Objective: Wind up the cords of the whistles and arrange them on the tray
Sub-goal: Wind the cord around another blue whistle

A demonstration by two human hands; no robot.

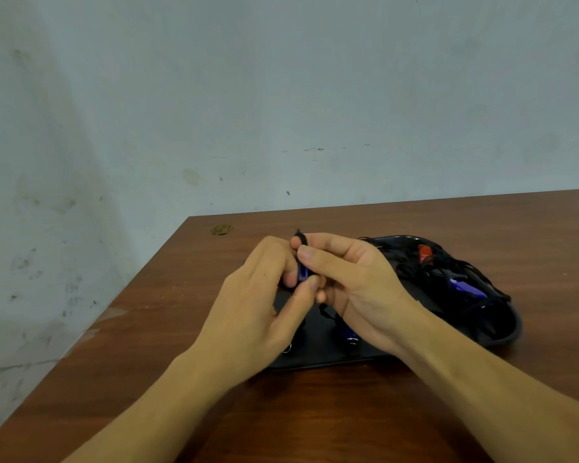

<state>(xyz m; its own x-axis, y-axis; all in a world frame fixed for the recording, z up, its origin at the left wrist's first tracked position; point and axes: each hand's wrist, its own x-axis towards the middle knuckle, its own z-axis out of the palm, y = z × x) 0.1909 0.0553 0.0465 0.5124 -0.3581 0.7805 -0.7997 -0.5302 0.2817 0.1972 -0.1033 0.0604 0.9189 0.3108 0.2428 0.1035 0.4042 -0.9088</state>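
A blue whistle with a black cord stands upright between my two hands, above the black tray. My left hand pinches its lower part with thumb and fingers. My right hand pinches the cord-wrapped top between thumb and forefinger. On the tray under my right hand lies another blue whistle, its cord wound. At the tray's right end a red whistle and a blue whistle lie in a tangle of black cords.
The tray sits on a brown wooden table whose left edge runs diagonally; a pale wall stands behind. A small round hole or fitting marks the table's far left corner. A metal ring shows by my left wrist.
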